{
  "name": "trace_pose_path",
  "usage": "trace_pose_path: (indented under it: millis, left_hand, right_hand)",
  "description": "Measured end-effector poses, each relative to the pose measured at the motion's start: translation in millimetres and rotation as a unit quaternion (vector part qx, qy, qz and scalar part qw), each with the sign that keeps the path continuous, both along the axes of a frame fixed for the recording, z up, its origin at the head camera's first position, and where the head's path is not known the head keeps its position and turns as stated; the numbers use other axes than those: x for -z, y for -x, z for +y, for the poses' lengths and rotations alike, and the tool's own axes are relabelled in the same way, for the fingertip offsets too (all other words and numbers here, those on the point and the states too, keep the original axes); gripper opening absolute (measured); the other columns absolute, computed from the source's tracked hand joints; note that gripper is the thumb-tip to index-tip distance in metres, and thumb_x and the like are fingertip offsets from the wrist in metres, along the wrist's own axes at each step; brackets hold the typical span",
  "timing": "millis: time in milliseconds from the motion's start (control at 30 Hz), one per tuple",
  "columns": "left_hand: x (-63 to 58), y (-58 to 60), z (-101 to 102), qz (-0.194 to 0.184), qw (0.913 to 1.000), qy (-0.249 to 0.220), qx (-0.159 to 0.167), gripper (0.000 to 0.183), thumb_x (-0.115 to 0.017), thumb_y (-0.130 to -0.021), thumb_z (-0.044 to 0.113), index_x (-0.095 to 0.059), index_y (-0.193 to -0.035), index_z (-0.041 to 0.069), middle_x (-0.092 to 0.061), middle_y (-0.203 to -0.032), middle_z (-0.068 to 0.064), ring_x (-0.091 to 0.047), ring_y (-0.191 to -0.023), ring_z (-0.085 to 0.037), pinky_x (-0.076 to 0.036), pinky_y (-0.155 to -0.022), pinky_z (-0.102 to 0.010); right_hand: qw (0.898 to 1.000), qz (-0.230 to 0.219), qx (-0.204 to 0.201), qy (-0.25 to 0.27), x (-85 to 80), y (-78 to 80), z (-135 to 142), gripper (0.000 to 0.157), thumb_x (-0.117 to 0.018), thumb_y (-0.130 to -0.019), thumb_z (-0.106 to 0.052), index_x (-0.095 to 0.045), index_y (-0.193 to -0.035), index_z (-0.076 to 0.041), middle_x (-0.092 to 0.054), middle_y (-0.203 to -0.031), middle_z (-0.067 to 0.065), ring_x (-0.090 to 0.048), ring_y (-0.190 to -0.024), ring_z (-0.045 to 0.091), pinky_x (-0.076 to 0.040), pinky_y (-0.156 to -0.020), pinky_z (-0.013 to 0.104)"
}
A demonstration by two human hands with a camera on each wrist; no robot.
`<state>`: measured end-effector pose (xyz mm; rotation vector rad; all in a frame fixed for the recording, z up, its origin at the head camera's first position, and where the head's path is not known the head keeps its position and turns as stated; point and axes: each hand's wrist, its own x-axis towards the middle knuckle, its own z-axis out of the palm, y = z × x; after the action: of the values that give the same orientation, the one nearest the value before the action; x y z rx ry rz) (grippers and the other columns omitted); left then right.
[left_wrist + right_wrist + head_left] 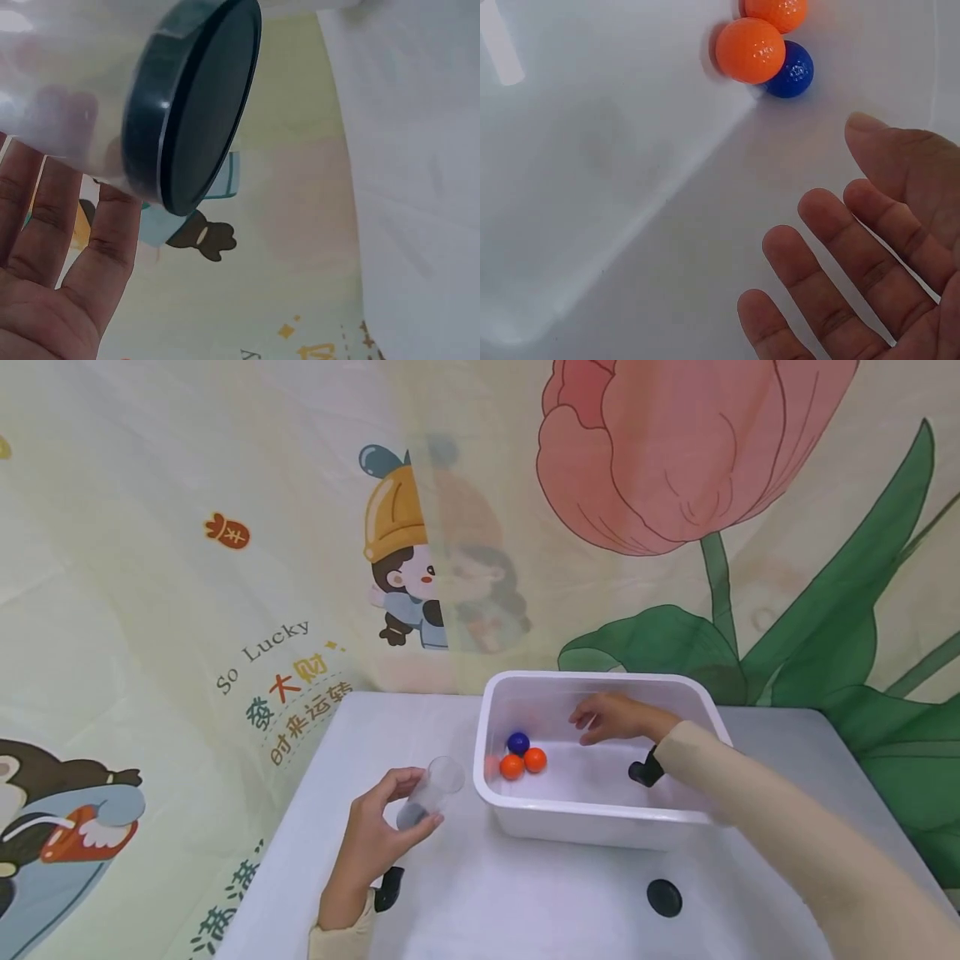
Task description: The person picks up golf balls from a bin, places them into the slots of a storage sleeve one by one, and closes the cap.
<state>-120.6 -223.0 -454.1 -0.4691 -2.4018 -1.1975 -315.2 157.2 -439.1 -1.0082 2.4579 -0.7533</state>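
My left hand (372,827) grips a clear plastic jar (431,793), tilted above the table to the left of a white tub (592,827). In the left wrist view the jar's dark end cap (191,112) shows, with fingers (109,240) along its side. My right hand (618,718) reaches over the far wall of the tub, fingers loosely bent, holding nothing. Two orange balls (512,767) and a blue ball (518,743) lie together in the tub's left part, apart from the right hand. In the right wrist view the blue ball (791,71) sits nearest the thumb.
A black round disc (664,898) lies on the white table (525,902) in front of the tub. Behind the table hangs a printed cloth (480,527) with a large tulip and cartoon figures.
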Motion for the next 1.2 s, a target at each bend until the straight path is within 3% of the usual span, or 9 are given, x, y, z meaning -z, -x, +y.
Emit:
trace_pose_path:
  millis: [533, 1000, 1200]
  left_hand:
    - [-12.5, 23.9, 8, 0.031, 0.9991, -0.006, 0.027, 0.055, -0.089, -0.072, 0.012, -0.067, -0.122, 0.016, -0.07, -0.117, 0.004, -0.069, -0.098, -0.016, -0.059, -0.085, -0.041]
    - [-19.1, 28.9, 13, 0.017, 0.9997, -0.001, 0.019, 0.056, -0.09, -0.072, 0.014, -0.068, -0.123, 0.009, -0.07, -0.119, -0.005, -0.067, -0.102, -0.015, -0.058, -0.087, -0.042]
    - [-21.2, 28.9, 11, 0.016, 0.9998, 0.008, 0.006, 0.056, -0.09, -0.072, 0.014, -0.068, -0.123, 0.008, -0.07, -0.119, -0.006, -0.067, -0.102, -0.016, -0.058, -0.088, -0.042]
  right_hand:
    - [1.0, -0.026, -0.005, -0.001, 25.8, 17.7, -39, 0.033, -0.079, -0.082, -0.005, -0.068, -0.111, 0.009, -0.07, -0.103, 0.02, -0.068, -0.094, 0.026, -0.058, -0.087, 0.038]
    - [0.998, -0.018, -0.001, -0.065, 46.1, 18.5, -65, 0.032, -0.081, -0.08, -0.009, -0.072, -0.109, 0.002, -0.072, -0.096, 0.008, -0.064, -0.087, 0.019, -0.056, -0.084, 0.035]
    - [0.997, -0.013, -0.008, -0.082, 51.2, 17.5, -77, 0.027, -0.083, -0.079, -0.014, -0.073, -0.099, 0.001, -0.07, -0.084, 0.003, -0.06, -0.075, 0.015, -0.054, -0.072, 0.028]
